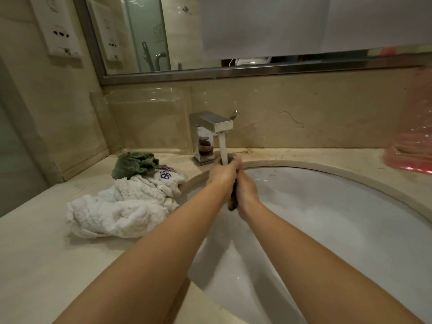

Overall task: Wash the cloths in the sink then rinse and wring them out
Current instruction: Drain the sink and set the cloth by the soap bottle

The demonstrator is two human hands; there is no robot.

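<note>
Both hands, left hand (223,173) and right hand (246,187), fingers curled tight round a dark cloth (233,202) under the running tap (214,127), over the sink (327,206). White towel (117,213) and green cloth (134,163) piled on tabletop (35,253) just left. Pink tub (411,146) far right.

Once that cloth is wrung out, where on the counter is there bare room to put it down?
Bare counter lies in front of the white towel, and between the tap and the pink tub. The left corner is crowded with the towel and green cloth.
</note>
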